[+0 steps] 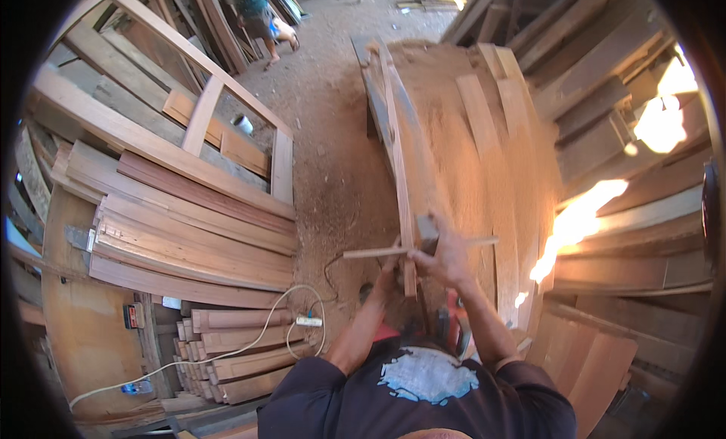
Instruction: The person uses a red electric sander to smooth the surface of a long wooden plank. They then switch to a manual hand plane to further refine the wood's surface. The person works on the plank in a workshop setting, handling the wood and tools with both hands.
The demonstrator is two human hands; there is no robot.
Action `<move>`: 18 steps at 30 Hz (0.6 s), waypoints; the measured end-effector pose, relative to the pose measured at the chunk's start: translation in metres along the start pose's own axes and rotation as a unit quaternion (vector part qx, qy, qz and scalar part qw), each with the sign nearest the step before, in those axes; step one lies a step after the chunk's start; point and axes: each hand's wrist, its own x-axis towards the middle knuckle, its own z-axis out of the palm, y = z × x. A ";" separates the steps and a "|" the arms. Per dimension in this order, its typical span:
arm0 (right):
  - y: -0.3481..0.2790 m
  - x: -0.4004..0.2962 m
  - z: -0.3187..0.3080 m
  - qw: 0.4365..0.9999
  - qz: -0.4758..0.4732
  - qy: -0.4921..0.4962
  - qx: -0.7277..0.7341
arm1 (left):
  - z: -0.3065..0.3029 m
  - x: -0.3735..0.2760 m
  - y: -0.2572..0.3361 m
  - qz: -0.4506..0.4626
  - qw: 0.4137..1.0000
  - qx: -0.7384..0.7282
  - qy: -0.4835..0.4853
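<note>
A long narrow wooden strip (402, 201) runs away from me along a bench with a grey edge (417, 121). At its near end, my left hand (389, 269) grips the strip from the left side, its fingers partly hidden. My right hand (451, 254) is closed around a grey block (427, 229) just right of the strip, with its thumb reaching toward the wood. A thin wooden stick (371, 252) lies crosswise over the strip and shows again beyond my right hand. Red machine parts (454, 314) sit below my right forearm.
Loose boards (476, 110) lie in sawdust to the right. On the left are a wooden frame (198, 115), stacked planks (193, 246) and a white power strip (309, 321) with a cable. A person (255, 13) is at the far left. Timber (595, 87) lines the right side.
</note>
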 end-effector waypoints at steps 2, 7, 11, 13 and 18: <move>-0.014 -0.005 0.005 0.997 -0.022 -0.034 -0.069 | -0.036 0.007 -0.026 -0.041 0.990 -0.076 -0.112; 0.014 -0.015 0.024 0.998 -0.015 -0.010 -0.065 | -0.043 0.016 -0.059 -0.011 1.000 0.000 -0.011; 0.071 -0.013 0.046 0.998 0.057 -0.031 -0.002 | -0.020 0.007 -0.057 -0.050 0.999 0.013 0.016; 0.089 -0.015 0.065 0.996 0.064 -0.053 -0.005 | -0.063 0.022 -0.089 -0.079 0.996 -0.004 0.030; 0.161 -0.022 0.101 0.993 0.087 -0.075 -0.017 | -0.106 0.024 -0.152 -0.145 0.983 0.109 -0.033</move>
